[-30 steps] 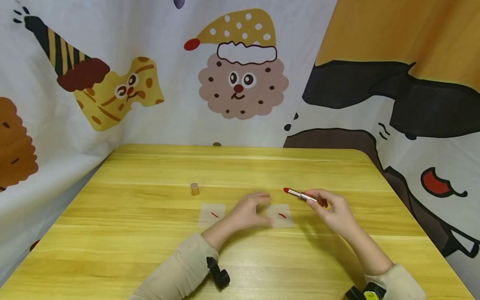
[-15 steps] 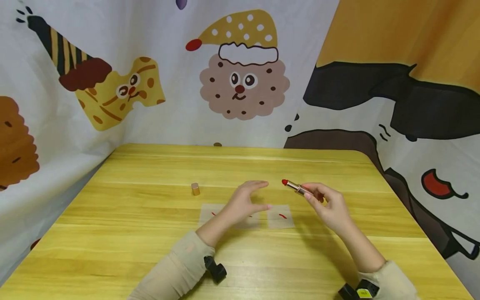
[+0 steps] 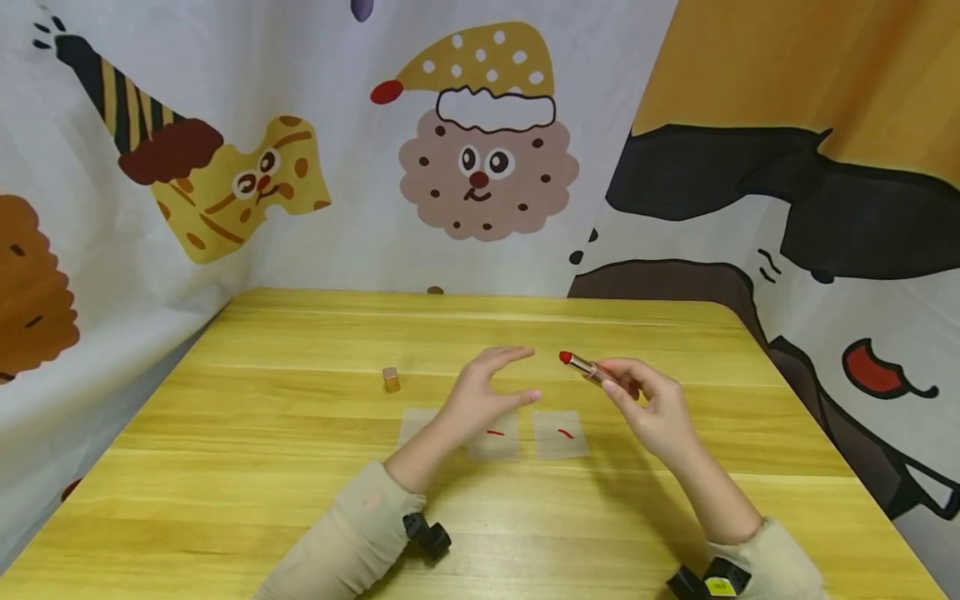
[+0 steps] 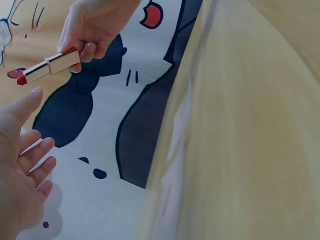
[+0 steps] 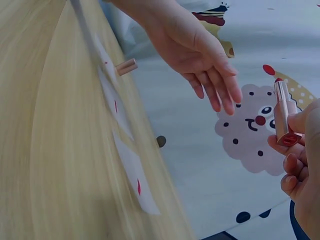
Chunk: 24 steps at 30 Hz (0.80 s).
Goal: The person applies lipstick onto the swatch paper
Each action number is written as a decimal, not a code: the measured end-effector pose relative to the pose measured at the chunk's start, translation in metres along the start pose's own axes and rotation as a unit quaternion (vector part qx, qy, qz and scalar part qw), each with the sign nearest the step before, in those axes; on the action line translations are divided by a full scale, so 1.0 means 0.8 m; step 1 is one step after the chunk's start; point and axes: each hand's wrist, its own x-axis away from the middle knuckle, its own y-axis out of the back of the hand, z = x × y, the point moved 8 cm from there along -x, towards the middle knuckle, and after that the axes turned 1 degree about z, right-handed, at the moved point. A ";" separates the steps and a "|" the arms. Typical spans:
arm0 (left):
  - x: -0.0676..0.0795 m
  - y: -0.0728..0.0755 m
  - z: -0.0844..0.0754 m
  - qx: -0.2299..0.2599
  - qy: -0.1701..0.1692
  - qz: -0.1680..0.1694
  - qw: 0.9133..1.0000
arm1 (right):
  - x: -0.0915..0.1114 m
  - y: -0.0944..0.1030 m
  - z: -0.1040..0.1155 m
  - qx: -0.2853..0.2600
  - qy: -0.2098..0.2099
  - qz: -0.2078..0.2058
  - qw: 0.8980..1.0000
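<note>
My right hand [image 3: 660, 408] pinches an uncapped lipstick [image 3: 588, 369] by its base, with the red tip pointing left and slightly up. In the right wrist view the raised lipstick [image 5: 282, 107] shows a red end on its base. My left hand [image 3: 480, 393] hovers above the papers, thumb and fingers spread and holding nothing, apart from the lipstick tip. A red stroke marks the middle paper square [image 3: 495, 448] and another the right paper square [image 3: 551, 447]. The left forearm partly covers the left paper square [image 3: 412, 423].
The lipstick cap [image 3: 391, 380] stands upright on the wooden table [image 3: 300, 483], behind the left paper. A cartoon-printed curtain [image 3: 337, 242] hangs behind the table and along its sides. A black wrist camera [image 3: 427, 537] sits on the left sleeve, another [image 3: 708, 581] on the right.
Both hands have risen away from the papers, the lipstick moving up and slightly left with the right hand. The left hand has uncovered the middle paper's red stroke.
</note>
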 end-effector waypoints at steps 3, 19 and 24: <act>0.001 0.005 -0.007 0.018 -0.005 -0.010 1.000 | -0.002 -0.003 0.004 -0.009 0.004 -0.001 1.000; 0.004 0.026 -0.037 0.101 -0.027 -0.046 0.993 | -0.012 -0.026 0.025 -0.061 0.020 0.009 0.998; 0.008 0.034 -0.057 0.113 -0.029 -0.047 0.992 | -0.013 -0.035 0.023 -0.071 0.027 0.015 0.997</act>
